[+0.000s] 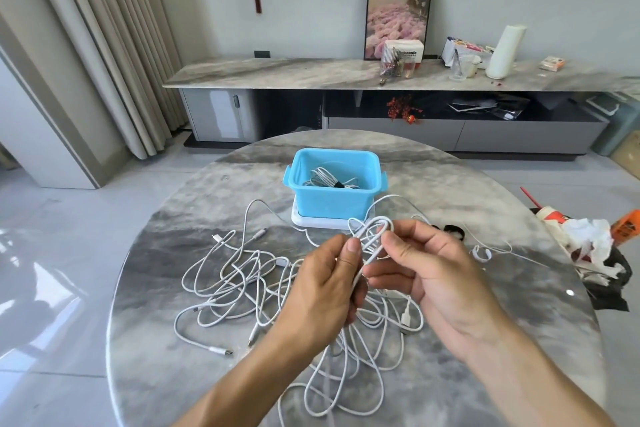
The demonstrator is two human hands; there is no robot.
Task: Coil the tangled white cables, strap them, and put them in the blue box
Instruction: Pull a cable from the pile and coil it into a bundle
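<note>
— What's nearest us?

— A loose sprawl of thin white charging cables [242, 281], knotted over each other from the near edge of the round grey marble table [156, 367] up through its middle. Several plugs stick out on the left side.

— And the hands?

— Both are raised above that heap. The left hand [325, 284] has its thumb and fingers pinched on a small bundle of white cable loops [372, 236]. The right hand [426, 274] has its fingertips closed on the same loops from the other side, thumb up near the top bend.

— So one coil is under way?

— I'd say so, only a few turns. The rest of that cable trails down into the tangle.

— What might spoil it?

— If the tail is snagged in the pile, pulling more in could tighten a knot or drag the whole heap along. If the pinch slackens, the loops could spring open.

— Any strap handy?

— A small black strap [453, 231] lies just past the right hand, towards the right edge.

— And the box?

— The blue plastic box [335, 199] stands on a white lid [304, 220] at the far middle of the table, with one strapped white coil [329, 180] already inside.
</note>
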